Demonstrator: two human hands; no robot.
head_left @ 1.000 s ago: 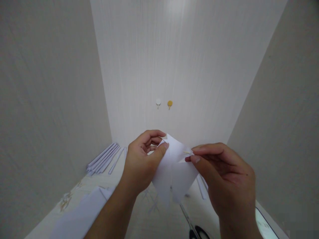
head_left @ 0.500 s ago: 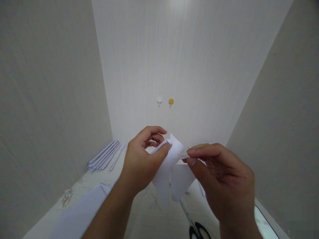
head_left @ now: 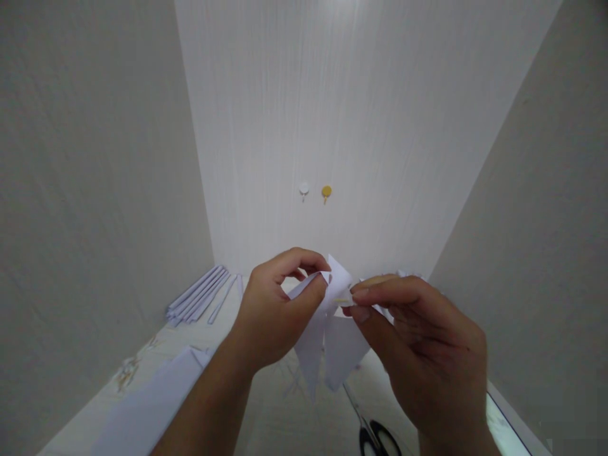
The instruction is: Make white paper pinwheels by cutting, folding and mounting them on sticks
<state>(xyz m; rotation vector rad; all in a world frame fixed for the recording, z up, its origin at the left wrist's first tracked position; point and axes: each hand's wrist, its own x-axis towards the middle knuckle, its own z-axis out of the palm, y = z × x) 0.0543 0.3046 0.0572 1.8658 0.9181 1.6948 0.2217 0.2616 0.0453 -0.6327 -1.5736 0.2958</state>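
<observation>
Folded white paper [head_left: 335,345] held up above table [head_left: 280,421]; top edge pinched tight in left hand [head_left: 273,320]; right flap pinched between thumb and forefinger of right hand [head_left: 422,348]; scissors [head_left: 375,436] just below on table; paper strips [head_left: 199,296] well off left.

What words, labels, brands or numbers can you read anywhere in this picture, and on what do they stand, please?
No text can be read. The white paper pinched by the left hand and right hand is blank; the scissors, paper strips and wall hooks show no print.
</observation>
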